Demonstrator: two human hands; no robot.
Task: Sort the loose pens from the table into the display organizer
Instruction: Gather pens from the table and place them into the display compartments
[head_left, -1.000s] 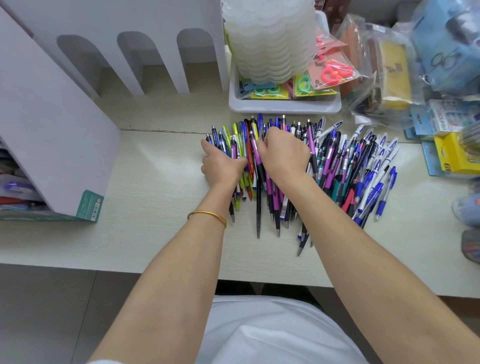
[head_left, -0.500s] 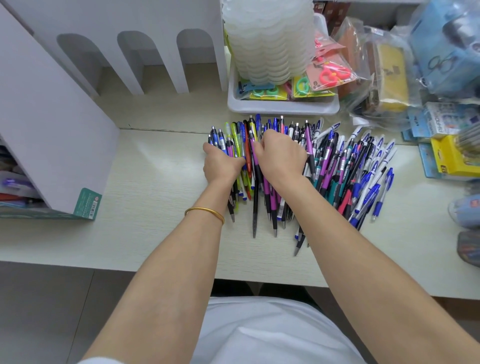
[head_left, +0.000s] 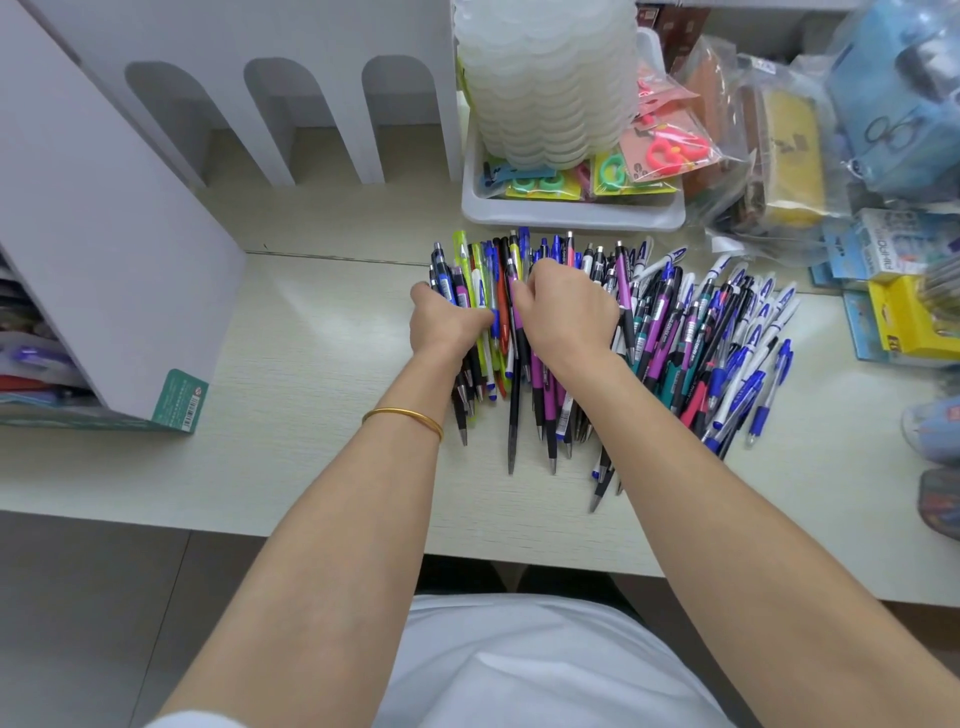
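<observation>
A large pile of loose pens, purple, blue, white, black and green, lies spread on the pale table. My left hand curls round a bunch of pens at the pile's left edge. My right hand sits beside it on top of the pile, its fingers curled over purple and black pens. The two hands almost touch. The white display organizer stands at the left, with some items in its lower compartments.
A white tray holding stacked translucent lids and packaged scissors stands just behind the pens. Bagged stationery and boxes crowd the right side. A white arched divider rises at the back.
My left hand has closed tighter round the left bunch of pens, pulling them together. My right hand has stayed on the pile and shifted only slightly.
</observation>
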